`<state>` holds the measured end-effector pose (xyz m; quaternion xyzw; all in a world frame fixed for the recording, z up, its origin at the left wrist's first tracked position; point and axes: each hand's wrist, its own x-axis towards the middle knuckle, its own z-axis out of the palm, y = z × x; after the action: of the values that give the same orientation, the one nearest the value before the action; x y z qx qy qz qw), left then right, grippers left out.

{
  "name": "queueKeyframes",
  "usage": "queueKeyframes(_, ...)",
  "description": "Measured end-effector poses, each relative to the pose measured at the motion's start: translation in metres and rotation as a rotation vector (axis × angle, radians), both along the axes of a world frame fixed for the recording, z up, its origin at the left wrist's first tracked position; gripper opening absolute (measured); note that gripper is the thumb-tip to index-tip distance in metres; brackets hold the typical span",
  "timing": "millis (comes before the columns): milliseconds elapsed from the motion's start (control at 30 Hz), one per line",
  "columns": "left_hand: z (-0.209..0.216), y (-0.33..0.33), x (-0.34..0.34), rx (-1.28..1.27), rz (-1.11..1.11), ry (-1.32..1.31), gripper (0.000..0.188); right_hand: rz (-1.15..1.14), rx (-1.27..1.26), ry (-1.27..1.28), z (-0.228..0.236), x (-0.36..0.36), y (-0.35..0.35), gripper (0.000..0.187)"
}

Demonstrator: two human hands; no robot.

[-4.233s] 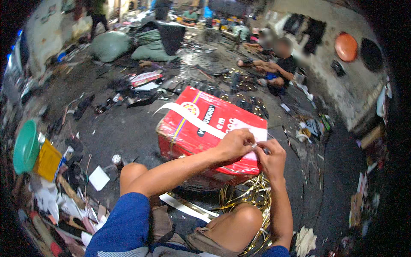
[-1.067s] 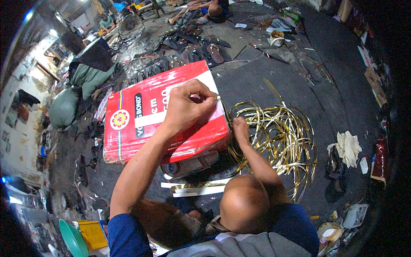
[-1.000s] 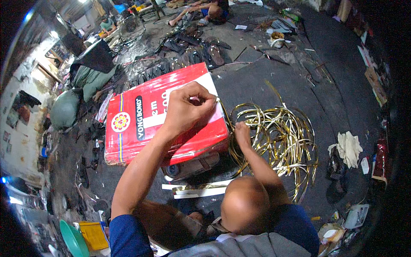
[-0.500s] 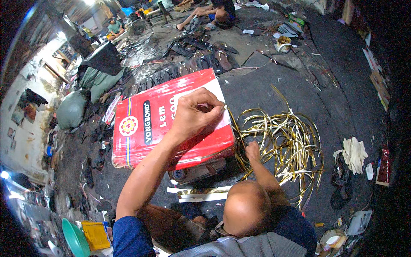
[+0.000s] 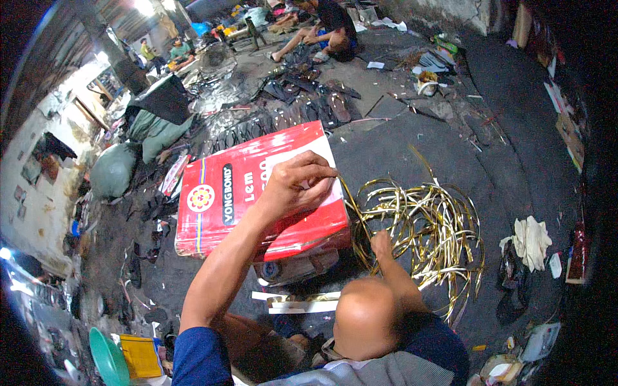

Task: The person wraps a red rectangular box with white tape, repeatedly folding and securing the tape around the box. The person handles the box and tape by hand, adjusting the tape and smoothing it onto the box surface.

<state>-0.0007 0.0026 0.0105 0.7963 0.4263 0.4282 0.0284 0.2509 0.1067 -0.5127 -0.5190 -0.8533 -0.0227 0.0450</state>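
Head view looks down at a person sitting on a dark floor. Left hand (image 5: 297, 186) rests on top of a big red box (image 5: 257, 193), its fingers pinched on the end of a thin gold strip (image 5: 351, 206) at the box's right edge. Right hand (image 5: 381, 244) reaches down into a tangled pile of gold strips (image 5: 431, 225) just beside the box; I cannot tell if it grips any. White rags (image 5: 532, 239) lie farther right.
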Motion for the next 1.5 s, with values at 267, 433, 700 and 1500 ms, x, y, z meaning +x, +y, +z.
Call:
queueKeyframes(267,-0.009,-0.015,-0.013,-0.136,-0.107,-0.144,0.016,-0.012,-0.239,0.233,0.075,0.004,-0.032,0.029)
queueKeyframes(433,-0.001,-0.012,-0.013,-0.071,-0.097,-0.043,0.018,-0.238,-0.286,0.370,0.047,0.010,-0.019,0.026)
queueKeyframes(700,-0.004,0.000,-0.007,0.281,-0.024,0.266,0.023,-0.033,0.048,0.123,-0.018,0.068,0.025,0.019)
queueKeyframes(1500,-0.030,-0.023,-0.020,0.065,0.009,0.207,0.080,-0.326,-0.657,0.252,0.246,0.247,-0.118,0.026)
